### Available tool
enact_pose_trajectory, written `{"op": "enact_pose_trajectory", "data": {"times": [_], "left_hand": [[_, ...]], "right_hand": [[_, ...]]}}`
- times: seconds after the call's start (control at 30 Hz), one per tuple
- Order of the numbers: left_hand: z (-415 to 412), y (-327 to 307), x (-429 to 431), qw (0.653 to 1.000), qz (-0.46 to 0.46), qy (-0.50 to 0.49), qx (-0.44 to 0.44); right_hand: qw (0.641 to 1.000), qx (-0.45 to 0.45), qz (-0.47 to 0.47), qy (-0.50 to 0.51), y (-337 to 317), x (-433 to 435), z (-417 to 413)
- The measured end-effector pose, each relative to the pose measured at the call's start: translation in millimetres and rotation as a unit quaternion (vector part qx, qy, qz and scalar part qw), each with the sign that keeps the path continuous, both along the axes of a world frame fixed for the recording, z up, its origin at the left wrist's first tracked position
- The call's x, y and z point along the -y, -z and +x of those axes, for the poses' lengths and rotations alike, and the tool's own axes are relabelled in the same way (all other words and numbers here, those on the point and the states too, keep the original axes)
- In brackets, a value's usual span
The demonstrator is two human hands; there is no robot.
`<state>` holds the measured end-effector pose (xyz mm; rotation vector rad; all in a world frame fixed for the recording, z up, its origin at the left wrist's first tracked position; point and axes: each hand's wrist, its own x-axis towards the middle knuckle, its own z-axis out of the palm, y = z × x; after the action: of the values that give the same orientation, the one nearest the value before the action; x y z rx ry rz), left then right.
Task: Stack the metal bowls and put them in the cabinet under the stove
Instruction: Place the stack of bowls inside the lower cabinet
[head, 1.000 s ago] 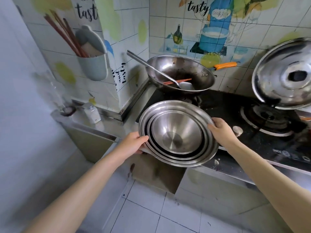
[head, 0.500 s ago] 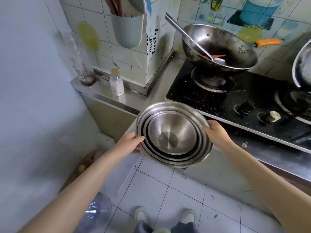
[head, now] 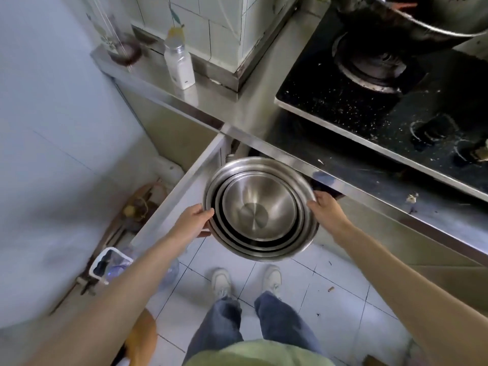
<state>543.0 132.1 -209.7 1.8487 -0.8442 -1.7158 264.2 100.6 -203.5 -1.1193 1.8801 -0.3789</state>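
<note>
Bowls (head: 260, 208) nested, lowered from stove (head: 369, 101) level to open cabinet door (head: 182, 186); left hand (head: 196, 219), right hand (head: 326, 207) clasp rim; insertion next.

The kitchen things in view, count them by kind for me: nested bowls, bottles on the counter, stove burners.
Metal bowls, nested, both hands on the rim: about 4, inner rims hard to separate
Small white bottle on the counter: 1
Stove burner in view: 1
Total: about 6
</note>
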Motion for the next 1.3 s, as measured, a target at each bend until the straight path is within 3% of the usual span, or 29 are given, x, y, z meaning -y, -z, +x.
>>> {"op": "enact_pose_trajectory", "data": {"times": [0.2, 0.4, 0.5, 0.77, 1.3], "left_hand": [[-7.1, 28.7, 1.0, 0.999, -0.004, -0.037, 0.009], [-10.6, 69.1, 6.3, 0.999, -0.006, -0.041, 0.007], [-16.2, 93.3, 7.9, 0.999, 0.016, -0.041, -0.003], [-33.5, 146.4, 35.2, 0.998, 0.05, -0.036, 0.009], [-64.1, 272.5, 71.7, 0.992, 0.113, -0.046, -0.02]], "right_hand": [[0.995, 0.061, 0.058, 0.053, 44.1, 2.0, -7.3], [0.955, 0.19, 0.17, 0.152, 90.7, 3.9, -13.2], [0.939, 0.24, 0.165, 0.18, 115.7, 0.6, -17.6], [0.951, 0.162, 0.148, 0.218, 185.6, -0.8, -30.8], [0.905, 0.209, 0.104, 0.355, 324.7, 33.8, -36.0]]}}
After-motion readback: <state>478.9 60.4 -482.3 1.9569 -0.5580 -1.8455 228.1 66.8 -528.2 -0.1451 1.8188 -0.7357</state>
